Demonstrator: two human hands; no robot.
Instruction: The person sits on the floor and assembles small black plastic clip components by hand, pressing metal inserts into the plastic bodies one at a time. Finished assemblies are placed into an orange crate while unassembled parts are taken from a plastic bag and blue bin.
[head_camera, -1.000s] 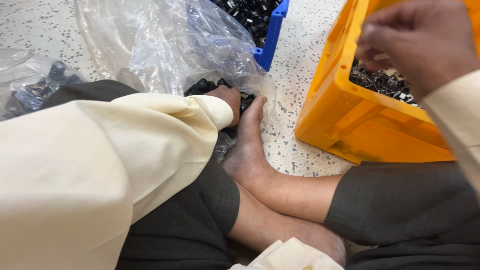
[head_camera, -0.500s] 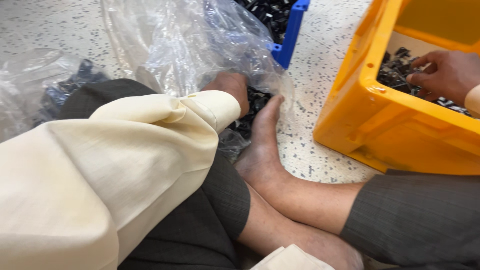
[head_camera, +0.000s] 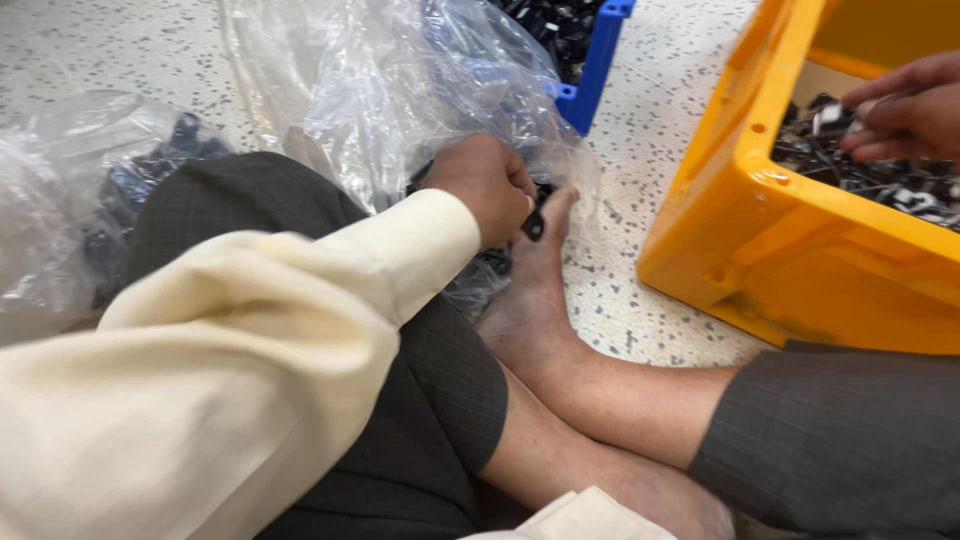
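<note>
Fingers of the left hand (head_camera: 487, 188) are being pinched on a small black part (head_camera: 534, 227); loose parts (head_camera: 890, 180) in the yellow crate (head_camera: 740, 210) are being gripped by the right hand (head_camera: 905, 110).

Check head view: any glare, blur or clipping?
Head view: even, soft light; glare on the clear plastic bag; cream sleeve close and slightly soft; left hand with small black part sharp; right hand cut by frame edge.
</note>
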